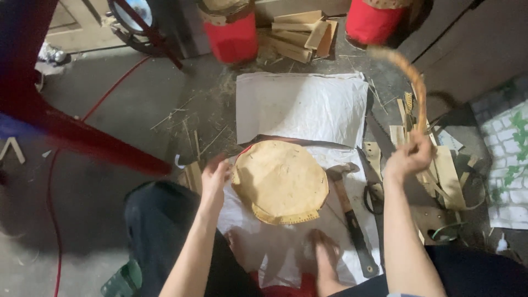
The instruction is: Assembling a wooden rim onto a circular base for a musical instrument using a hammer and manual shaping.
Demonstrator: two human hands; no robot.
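Round hide disc (pixel 280 181) lies on white sacking (pixel 302 104) over a dusty concrete floor (pixel 110 121); left hand (pixel 214 179) touches its nine-o'clock rim, fingers loose, right hand (pixel 408 157) grips a curved strip (pixel 410 77) at three o'clock.

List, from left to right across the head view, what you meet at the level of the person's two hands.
Red metal frame leg → left hand → round tan hide disc → hammer → scissors → right hand, fingers closed on a curved woven strip → green-leaf patterned sheet.
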